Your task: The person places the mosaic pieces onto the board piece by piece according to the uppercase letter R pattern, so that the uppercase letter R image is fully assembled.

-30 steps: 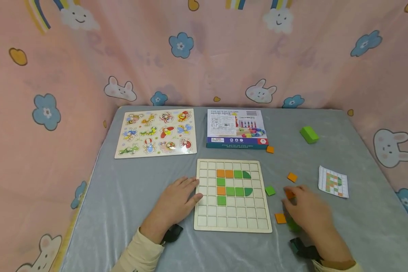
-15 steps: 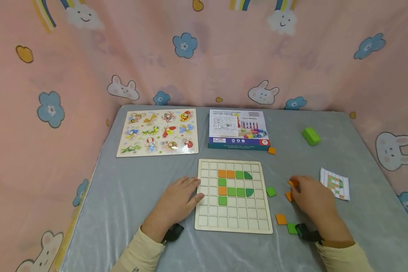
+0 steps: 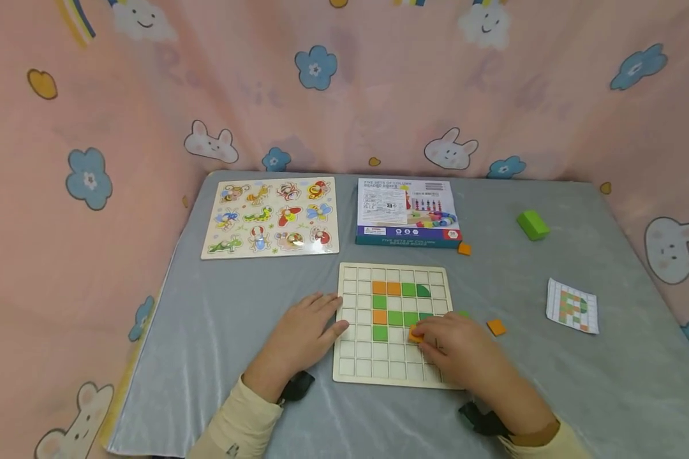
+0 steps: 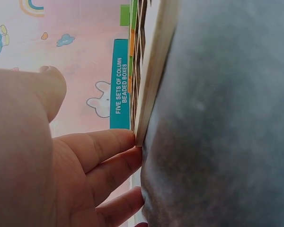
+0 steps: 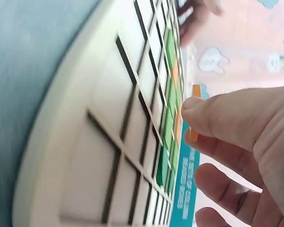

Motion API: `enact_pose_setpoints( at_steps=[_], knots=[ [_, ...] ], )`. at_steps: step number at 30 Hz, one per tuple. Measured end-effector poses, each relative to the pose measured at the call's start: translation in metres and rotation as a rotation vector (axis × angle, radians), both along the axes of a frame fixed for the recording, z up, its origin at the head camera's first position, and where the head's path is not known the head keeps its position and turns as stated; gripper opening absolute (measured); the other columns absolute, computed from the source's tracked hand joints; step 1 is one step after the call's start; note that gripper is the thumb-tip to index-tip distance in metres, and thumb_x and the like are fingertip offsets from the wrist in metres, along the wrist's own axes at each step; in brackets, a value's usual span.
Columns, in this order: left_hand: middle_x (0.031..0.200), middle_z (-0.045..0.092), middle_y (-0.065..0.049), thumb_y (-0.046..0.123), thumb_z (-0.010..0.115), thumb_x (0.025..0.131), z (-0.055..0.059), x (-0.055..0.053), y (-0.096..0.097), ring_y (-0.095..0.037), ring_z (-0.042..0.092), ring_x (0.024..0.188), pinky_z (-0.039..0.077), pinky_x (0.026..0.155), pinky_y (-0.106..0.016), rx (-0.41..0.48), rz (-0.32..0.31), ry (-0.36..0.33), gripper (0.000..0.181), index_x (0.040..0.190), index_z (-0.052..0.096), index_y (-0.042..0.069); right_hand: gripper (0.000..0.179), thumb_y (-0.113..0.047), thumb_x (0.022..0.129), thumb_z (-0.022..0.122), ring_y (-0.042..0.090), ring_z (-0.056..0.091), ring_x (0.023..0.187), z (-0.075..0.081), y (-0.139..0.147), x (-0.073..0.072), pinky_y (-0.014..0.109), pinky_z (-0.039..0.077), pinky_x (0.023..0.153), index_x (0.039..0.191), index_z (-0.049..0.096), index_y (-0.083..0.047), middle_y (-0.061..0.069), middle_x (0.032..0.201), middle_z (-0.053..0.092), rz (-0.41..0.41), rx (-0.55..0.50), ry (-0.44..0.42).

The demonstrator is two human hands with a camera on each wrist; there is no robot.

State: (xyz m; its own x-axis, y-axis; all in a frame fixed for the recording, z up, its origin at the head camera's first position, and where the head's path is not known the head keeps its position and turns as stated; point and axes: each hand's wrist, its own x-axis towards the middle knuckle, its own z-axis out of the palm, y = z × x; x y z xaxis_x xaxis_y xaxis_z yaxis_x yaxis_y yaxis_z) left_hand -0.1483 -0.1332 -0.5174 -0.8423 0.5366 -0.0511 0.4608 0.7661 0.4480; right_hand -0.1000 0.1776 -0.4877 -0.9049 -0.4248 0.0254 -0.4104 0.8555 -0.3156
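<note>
My right hand (image 3: 465, 347) pinches an orange square tile (image 3: 415, 334) between thumb and finger, over the lower right part of the wooden grid board (image 3: 356, 370). In the right wrist view the orange tile (image 5: 195, 113) is edge-on, apart from the board. Set in the board are orange tiles (image 3: 386, 289), green tiles (image 3: 380, 333) and a dark green rounded piece (image 3: 423, 291); another dark green piece is mostly hidden behind my right hand. My left hand (image 3: 301, 331) lies with fingers extended, its fingertips touching the board's left edge, as the left wrist view also shows.
A loose orange tile (image 3: 496, 327) and a printed pattern card (image 3: 572, 307) lie at the right. Farther back are a green block (image 3: 533, 225), a beaded-boxes carton (image 3: 407, 213) with an orange tile (image 3: 464, 249) by its corner, and an insect puzzle board (image 3: 271, 220).
My right hand has picked up an orange tile from the right of the table and carried it left over the board. The left hand stays at the board's edge.
</note>
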Motion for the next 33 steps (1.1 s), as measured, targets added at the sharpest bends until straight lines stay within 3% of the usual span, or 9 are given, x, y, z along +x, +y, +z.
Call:
enact_pose_setpoints(
  at_steps=[5, 13, 18, 23, 27, 33],
  knots=[
    [0.16, 0.053, -0.009, 0.049, 0.051, 0.112, 0.0, -0.001, 0.002, -0.035, 0.043, 0.151, 0.034, 0.123, -0.052, -0.012, -0.008, 0.005, 0.062, 0.157, 0.054, 0.006, 0.018, -0.023, 0.091, 0.088, 0.014, 0.067, 0.095, -0.006, -0.013, 0.001, 0.034, 0.058, 0.079, 0.109, 0.086, -0.02, -0.009, 0.112, 0.078, 0.015, 0.042, 0.02],
    [0.16, 0.053, -0.01, 0.049, 0.051, 0.112, 0.001, -0.001, 0.004, -0.035, 0.043, 0.151, 0.034, 0.123, -0.053, -0.017, -0.006, -0.006, 0.062, 0.156, 0.054, 0.005, 0.013, -0.021, 0.091, 0.088, 0.017, 0.067, 0.101, -0.012, -0.024, -0.001, 0.039, 0.058, 0.088, 0.104, 0.086, -0.022, -0.007, 0.111, 0.076, 0.021, 0.046, 0.048],
    [0.16, 0.052, -0.009, 0.049, 0.049, 0.112, 0.0, -0.001, 0.003, -0.035, 0.043, 0.151, 0.034, 0.123, -0.053, -0.027, 0.011, -0.008, 0.062, 0.156, 0.055, 0.006, 0.01, -0.017, 0.093, 0.086, 0.016, 0.065, 0.092, -0.013, -0.028, -0.004, 0.037, 0.059, 0.081, 0.102, 0.087, -0.02, -0.005, 0.103, 0.071, 0.063, 0.023, 0.078],
    [0.161, 0.052, -0.009, 0.049, 0.049, 0.113, -0.001, 0.0, 0.002, -0.035, 0.042, 0.151, 0.033, 0.124, -0.052, -0.018, 0.017, -0.015, 0.062, 0.157, 0.054, 0.006, 0.016, -0.019, 0.096, 0.082, 0.016, 0.067, 0.092, -0.01, -0.027, 0.001, 0.039, 0.06, 0.08, 0.111, 0.086, -0.02, -0.004, 0.104, 0.073, 0.087, 0.017, 0.063],
    [0.16, 0.052, -0.01, 0.047, 0.05, 0.113, 0.0, 0.001, 0.002, -0.036, 0.042, 0.151, 0.033, 0.124, -0.052, -0.009, 0.014, -0.014, 0.061, 0.156, 0.054, 0.005, 0.017, -0.019, 0.098, 0.08, 0.014, 0.066, 0.096, -0.006, -0.016, 0.01, 0.039, 0.06, 0.084, 0.114, 0.085, -0.02, -0.006, 0.107, 0.072, 0.02, -0.029, 0.023],
    [0.16, 0.053, -0.011, 0.046, 0.051, 0.112, 0.001, 0.0, 0.003, -0.037, 0.042, 0.15, 0.034, 0.123, -0.053, -0.001, 0.007, -0.01, 0.06, 0.156, 0.055, 0.005, 0.019, -0.013, 0.097, 0.079, 0.019, 0.067, 0.096, 0.0, 0.022, 0.021, 0.042, 0.06, 0.078, 0.116, 0.084, -0.014, -0.001, 0.11, 0.073, -0.176, -0.103, 0.039]
  ],
)
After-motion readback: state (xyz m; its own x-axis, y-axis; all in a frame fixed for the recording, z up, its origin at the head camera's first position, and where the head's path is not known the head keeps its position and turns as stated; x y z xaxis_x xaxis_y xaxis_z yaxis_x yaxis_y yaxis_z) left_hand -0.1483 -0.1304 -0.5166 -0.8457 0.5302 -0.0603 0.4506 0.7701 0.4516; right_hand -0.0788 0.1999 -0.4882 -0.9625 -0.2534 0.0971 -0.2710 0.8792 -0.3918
